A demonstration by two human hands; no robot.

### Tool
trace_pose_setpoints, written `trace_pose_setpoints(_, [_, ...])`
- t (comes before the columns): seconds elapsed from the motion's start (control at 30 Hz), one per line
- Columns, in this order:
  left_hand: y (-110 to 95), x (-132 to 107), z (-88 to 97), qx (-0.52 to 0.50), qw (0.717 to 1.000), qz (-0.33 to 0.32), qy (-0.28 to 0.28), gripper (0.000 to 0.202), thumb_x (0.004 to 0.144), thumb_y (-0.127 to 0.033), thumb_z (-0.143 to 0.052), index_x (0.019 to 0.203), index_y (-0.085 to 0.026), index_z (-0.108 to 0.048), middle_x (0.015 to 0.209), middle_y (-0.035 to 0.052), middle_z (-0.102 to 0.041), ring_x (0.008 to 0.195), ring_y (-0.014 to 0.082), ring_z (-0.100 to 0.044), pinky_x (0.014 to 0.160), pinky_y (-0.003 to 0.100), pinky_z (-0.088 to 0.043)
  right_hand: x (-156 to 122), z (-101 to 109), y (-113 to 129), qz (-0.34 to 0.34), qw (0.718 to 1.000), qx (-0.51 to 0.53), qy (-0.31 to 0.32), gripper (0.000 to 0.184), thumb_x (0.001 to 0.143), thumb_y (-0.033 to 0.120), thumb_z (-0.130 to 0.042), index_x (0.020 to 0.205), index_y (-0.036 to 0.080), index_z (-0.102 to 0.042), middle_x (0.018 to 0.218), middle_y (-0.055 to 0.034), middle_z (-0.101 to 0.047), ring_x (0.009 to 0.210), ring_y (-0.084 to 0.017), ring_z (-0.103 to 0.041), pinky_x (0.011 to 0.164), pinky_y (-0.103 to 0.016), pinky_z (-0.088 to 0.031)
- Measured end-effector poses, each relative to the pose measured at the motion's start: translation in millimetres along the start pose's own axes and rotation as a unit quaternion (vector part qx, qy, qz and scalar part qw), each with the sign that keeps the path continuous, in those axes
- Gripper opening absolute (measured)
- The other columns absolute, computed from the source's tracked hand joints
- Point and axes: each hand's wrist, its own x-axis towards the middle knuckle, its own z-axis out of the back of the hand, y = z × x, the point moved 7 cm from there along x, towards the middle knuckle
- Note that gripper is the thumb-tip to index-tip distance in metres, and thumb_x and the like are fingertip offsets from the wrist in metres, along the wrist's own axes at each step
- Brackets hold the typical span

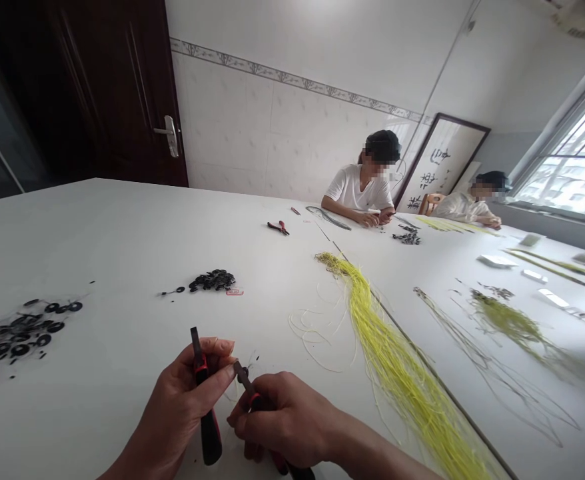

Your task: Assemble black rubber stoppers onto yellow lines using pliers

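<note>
My left hand point(185, 400) is closed around one pair of black-and-red pliers point(203, 393), whose tip points up and away. My right hand point(285, 423) grips a second pair of pliers point(246, 385); its tip points toward my left fingertips. The two tips meet over the white table point(122, 233) near its front edge. Something small and thin seems pinched between them, too small to make out. A long bundle of yellow cords point(397, 373) lies just right of my hands.
Black rings point(20, 333) lie scattered at the left, a smaller black pile point(212, 280) ahead. Spare pliers point(278, 227) rest farther back. Olive cords point(512, 327) lie at the right. Two other people sit at the far side, one point(365, 193) working with both hands. A dark door point(117, 93) stands behind.
</note>
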Motion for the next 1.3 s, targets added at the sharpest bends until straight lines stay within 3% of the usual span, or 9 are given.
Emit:
trace_pose_setpoints(0.3, [11.3,5.8,4.2,0.001,1.000,0.009,0.026,0.025,0.064,-0.033,-0.068,0.085,-0.027,-0.057,0.076,-0.0043,-0.060,0.072,0.0128,-0.053,0.053,0.017,-0.042,-1.8,2.9,1.6,0.013,1.000,-0.017,0.009,0.019,0.071,0.026,-0.049,0.079,0.016,-0.062,0.063,0.0010,-0.057,0.047,-0.006,-0.046,0.039,-0.015,-0.036])
trace_pose_setpoints(0.53, [12.2,6.3,3.4,-0.011,1.000,0.020,0.020,0.026,0.061,-0.033,-0.070,0.083,-0.026,-0.058,0.070,-0.0048,-0.060,0.060,0.0106,-0.051,0.050,0.017,-0.042,-2.7,4.1,-6.8,0.017,1.000,0.009,0.009,0.023,0.071,0.032,-0.053,0.086,0.017,-0.062,0.067,0.0004,-0.059,0.056,-0.008,-0.051,0.048,-0.016,-0.039])
trace_pose_setpoints(0.67, [11.3,7.6,2.0,-0.014,0.999,0.015,0.027,0.023,0.062,-0.033,-0.070,0.081,-0.026,-0.060,0.069,-0.0041,-0.061,0.064,0.0122,-0.053,0.051,0.017,-0.043,-4.2,3.7,-7.4,0.014,1.000,0.011,0.005,0.024,0.072,0.032,-0.052,0.088,0.018,-0.062,0.069,0.0000,-0.060,0.058,-0.008,-0.052,0.049,-0.016,-0.040])
trace_pose_setpoints(0.87, [7.7,5.8,2.9,-0.006,1.000,0.004,0.020,0.022,0.063,-0.031,-0.069,0.082,-0.025,-0.060,0.073,-0.0026,-0.061,0.069,0.0141,-0.054,0.053,0.019,-0.044,-3.2,1.9,-0.2,0.010,1.000,-0.015,-0.004,0.018,0.070,0.027,-0.050,0.079,0.016,-0.061,0.063,0.0005,-0.058,0.048,-0.007,-0.047,0.041,-0.016,-0.037])
trace_pose_setpoints(1.1, [-2.9,-0.5,-3.2,-0.034,0.999,-0.021,0.027,0.015,0.065,-0.023,-0.067,0.077,-0.022,-0.058,0.067,-0.0046,-0.056,0.066,0.0114,-0.052,0.058,0.020,-0.040,0.3,-1.9,-4.8,0.005,1.000,-0.005,-0.009,0.020,0.071,0.024,-0.047,0.085,0.016,-0.058,0.063,-0.0004,-0.059,0.042,-0.007,-0.045,0.034,-0.015,-0.034])
trace_pose_setpoints(1.3, [-4.0,-5.0,-6.6,-0.070,0.996,-0.034,0.040,0.013,0.066,-0.018,-0.064,0.077,-0.021,-0.058,0.068,-0.0032,-0.055,0.066,0.0120,-0.053,0.064,0.024,-0.042,-3.9,-5.4,3.9,0.011,1.000,0.001,-0.008,0.014,0.074,0.023,-0.045,0.080,0.014,-0.055,0.059,0.0001,-0.056,0.039,-0.004,-0.042,0.038,-0.015,-0.032])
